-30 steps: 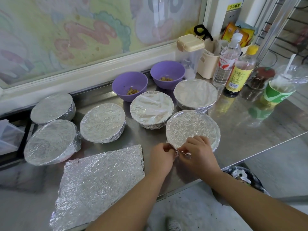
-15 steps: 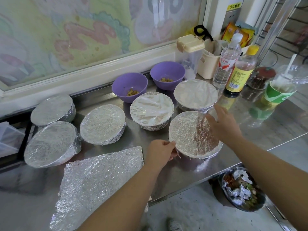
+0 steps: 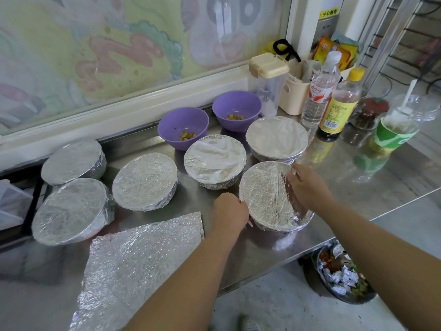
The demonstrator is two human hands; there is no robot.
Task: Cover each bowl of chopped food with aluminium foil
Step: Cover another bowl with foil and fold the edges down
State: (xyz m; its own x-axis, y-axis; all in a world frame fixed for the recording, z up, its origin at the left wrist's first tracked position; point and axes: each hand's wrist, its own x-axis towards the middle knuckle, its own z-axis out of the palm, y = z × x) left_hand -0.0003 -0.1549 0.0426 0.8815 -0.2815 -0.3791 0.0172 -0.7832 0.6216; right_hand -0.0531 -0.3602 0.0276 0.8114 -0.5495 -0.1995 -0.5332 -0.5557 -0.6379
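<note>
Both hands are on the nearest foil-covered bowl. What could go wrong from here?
1. The near foil-covered bowl looks tilted between the left hand and right hand, close to the steel counter front edge; a slip could send it off.
2. The right hand grips creased foil at the rim; pulling hard may tear it.
3. Two purple bowls are uncovered, with one loose foil sheet in view; it may not cover both.

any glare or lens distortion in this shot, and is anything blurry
Head view: the wide-angle lens bows the window sill and tilts the yellow-capped bottle outward; soft daylight, faint shadows; the steel counter mirrors the green cup; mild sheen on the foil of the held bowl; left hand and right hand look fairly sharp.
</note>
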